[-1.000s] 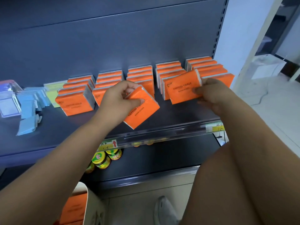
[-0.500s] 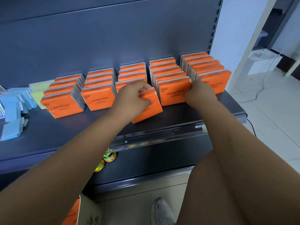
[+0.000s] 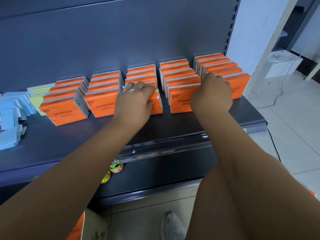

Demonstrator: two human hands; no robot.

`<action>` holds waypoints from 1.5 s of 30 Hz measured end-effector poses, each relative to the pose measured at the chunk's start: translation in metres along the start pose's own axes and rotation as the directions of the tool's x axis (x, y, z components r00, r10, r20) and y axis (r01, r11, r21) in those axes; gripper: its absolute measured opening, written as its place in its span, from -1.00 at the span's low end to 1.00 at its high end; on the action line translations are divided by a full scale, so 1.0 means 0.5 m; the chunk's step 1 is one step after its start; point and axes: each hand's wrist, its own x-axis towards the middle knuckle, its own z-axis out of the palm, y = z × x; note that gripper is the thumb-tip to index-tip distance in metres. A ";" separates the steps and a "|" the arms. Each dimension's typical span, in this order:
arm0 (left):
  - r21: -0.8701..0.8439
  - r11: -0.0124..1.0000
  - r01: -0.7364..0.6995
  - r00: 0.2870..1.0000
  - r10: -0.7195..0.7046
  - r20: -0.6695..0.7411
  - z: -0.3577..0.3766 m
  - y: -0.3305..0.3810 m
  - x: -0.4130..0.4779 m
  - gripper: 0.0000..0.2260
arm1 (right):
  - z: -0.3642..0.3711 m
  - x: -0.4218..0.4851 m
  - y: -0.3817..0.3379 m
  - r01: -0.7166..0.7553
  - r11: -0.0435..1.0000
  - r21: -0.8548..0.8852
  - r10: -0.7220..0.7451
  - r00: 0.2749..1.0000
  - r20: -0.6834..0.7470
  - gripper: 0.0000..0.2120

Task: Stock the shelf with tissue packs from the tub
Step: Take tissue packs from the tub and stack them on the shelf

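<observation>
Head view: left hand [image 3: 136,101] grips the middle row's front pack [image 3: 156,105]; right hand [image 3: 212,94] curls over the neighbouring pack [image 3: 180,99]

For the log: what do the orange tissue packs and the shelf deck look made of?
Orange tissue packs: likely thin glossy plastic film, judging by the slight sheen, soft rounded edges and printed lettering, with white tissue showing at the sides. Shelf deck: probably painted sheet metal, matte grey-blue, flat and rigid.

I read "COTTON TISSUE" on the front orange tissue packs [image 3: 65,112] along the shelf [image 3: 155,125]; smaller print beneath is illegible. Sticker [image 3: 116,168] below the shelf's front edge: unreadable.
</observation>
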 end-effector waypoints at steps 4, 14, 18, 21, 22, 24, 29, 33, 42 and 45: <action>0.061 0.998 0.030 1.000 -0.030 -0.001 0.010 -0.004 0.005 -0.63 | 0.010 -0.005 -0.011 0.090 0.995 -0.035 -0.090 0.996 -0.004 -0.44; 0.059 0.998 0.031 0.999 -0.030 -0.013 0.041 -0.018 0.004 -0.70 | 0.040 0.021 -0.012 0.209 0.969 -0.131 -0.201 0.977 0.071 -0.52; 0.038 0.999 -0.003 0.999 0.005 -0.045 0.045 -0.022 0.002 -0.74 | 0.042 0.026 -0.013 0.239 0.964 -0.114 -0.232 0.970 0.075 -0.49; 0.044 0.999 -0.014 0.998 0.017 -0.061 0.048 -0.028 -0.001 -0.74 | 0.042 0.016 -0.021 0.257 0.955 -0.149 -0.252 0.966 0.056 -0.43; 0.048 0.999 -0.010 0.998 0.013 -0.063 0.048 -0.029 -0.002 -0.74 | 0.041 0.011 -0.025 0.269 0.949 -0.162 -0.265 0.963 0.044 -0.41; 0.054 0.999 -0.004 0.998 0.008 -0.067 0.047 -0.027 -0.008 -0.71 | 0.033 -0.002 -0.034 0.298 0.938 -0.174 -0.298 0.954 0.029 -0.38; -0.005 0.997 0.072 0.989 -0.072 -0.129 0.017 -0.020 -0.047 -0.60 | 0.056 -0.046 -0.066 0.517 0.856 0.034 -0.514 0.855 -0.065 -0.50; 0.033 0.970 0.239 0.962 -0.232 -0.142 -0.029 -0.046 -0.106 -0.53 | 0.090 -0.120 -0.115 0.658 0.730 0.183 -0.661 0.748 -0.052 -0.48; 0.218 0.824 0.523 0.851 -0.518 -0.082 -0.143 -0.162 -0.327 -0.41 | 0.158 -0.311 -0.252 0.763 0.490 0.423 -0.863 0.495 0.107 -0.48; 0.255 0.745 0.616 0.783 -0.614 -0.096 -0.182 -0.185 -0.418 -0.43 | 0.171 -0.378 -0.297 0.768 0.434 0.471 -0.895 0.427 0.129 -0.51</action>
